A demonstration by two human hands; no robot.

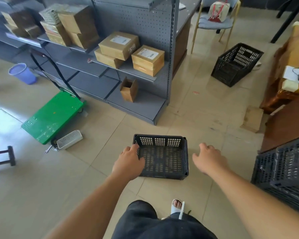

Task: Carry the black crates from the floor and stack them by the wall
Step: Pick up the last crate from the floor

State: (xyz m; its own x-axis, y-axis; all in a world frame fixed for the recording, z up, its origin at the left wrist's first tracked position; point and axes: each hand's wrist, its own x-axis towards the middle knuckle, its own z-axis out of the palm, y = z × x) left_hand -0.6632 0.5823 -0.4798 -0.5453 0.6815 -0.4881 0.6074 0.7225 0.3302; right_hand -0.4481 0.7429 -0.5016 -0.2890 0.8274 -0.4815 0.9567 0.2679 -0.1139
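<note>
A shallow black crate [164,157] sits upright on the tiled floor just in front of me. My left hand [129,161] lies over its left wall, fingers curled on the rim and thumb inside. My right hand [209,158] hovers open just right of the crate, not touching it. A taller black crate [235,65] stands on the floor farther back at the right. A pile of black crates [283,173] rests at the right edge, close to my right arm.
Grey metal shelving [145,107] with several cardboard boxes stands ahead on the left. A green hand trolley [53,116], a small white basket [70,139] and a purple bucket [22,73] lie left. A chair [214,25] and wooden furniture [286,69] are at the right.
</note>
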